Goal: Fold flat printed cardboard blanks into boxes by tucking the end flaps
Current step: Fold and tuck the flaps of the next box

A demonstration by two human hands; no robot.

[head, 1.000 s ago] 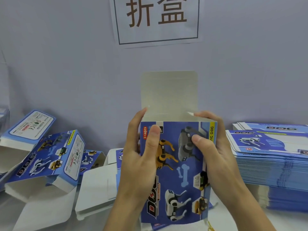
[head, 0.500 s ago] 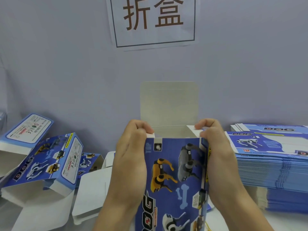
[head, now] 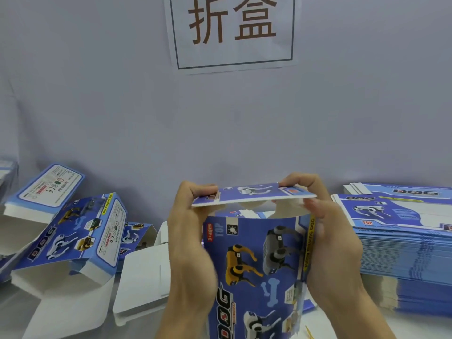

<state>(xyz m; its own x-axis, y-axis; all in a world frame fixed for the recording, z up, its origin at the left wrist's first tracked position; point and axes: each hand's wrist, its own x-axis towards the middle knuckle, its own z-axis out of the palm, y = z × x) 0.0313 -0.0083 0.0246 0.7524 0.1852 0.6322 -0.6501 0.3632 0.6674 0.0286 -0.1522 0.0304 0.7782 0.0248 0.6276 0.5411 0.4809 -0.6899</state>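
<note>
Nearest us, we hold the blue printed box (head: 256,265) upright between both hands. Our left hand (head: 190,241) and right hand (head: 332,243) each have a narrow grip pinching an end of the top flap (head: 252,193), which lies nearly level over the opening. Farther left sit folded boxes (head: 73,231); farther right, on the tabletop (head: 342,321), a stack of flat blanks (head: 403,245). On the wall hangs a paper sign (head: 232,30).

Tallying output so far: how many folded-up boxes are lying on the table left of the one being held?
3 at least: white-labelled box far left, tilted box beside it, small one behind, partly hidden. More may be hidden.
</note>
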